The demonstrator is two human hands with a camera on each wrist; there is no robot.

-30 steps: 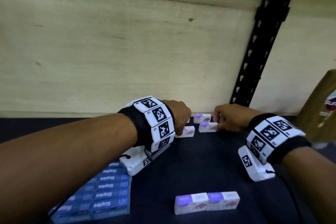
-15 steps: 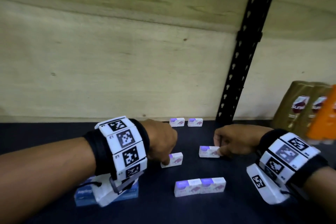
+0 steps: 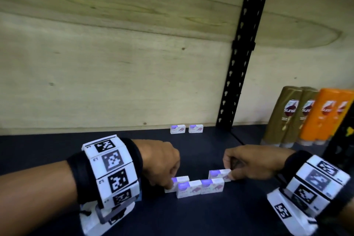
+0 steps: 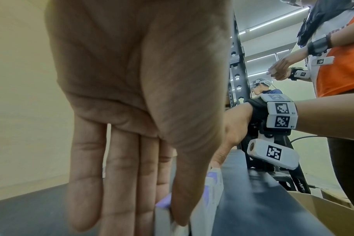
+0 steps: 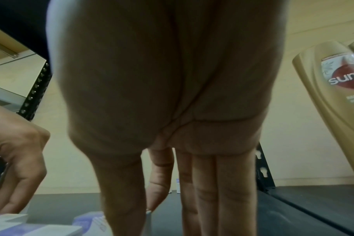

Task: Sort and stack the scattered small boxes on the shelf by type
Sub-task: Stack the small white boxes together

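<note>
Six small boxes, dark shelf, plywood backing

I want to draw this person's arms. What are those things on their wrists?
Both arms are bare, with no sleeves. Each wrist wears a black fabric band ringed with white blocks that carry black-and-white square codes. A white camera box with one more code hangs under each wrist. A thin black cable runs from the right wrist's gear. The left hand and right hand wear no gloves.

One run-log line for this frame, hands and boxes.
left hand: pinches purple box | right hand: pinches purple box | both behind front pair | two boxes at back wall
</note>
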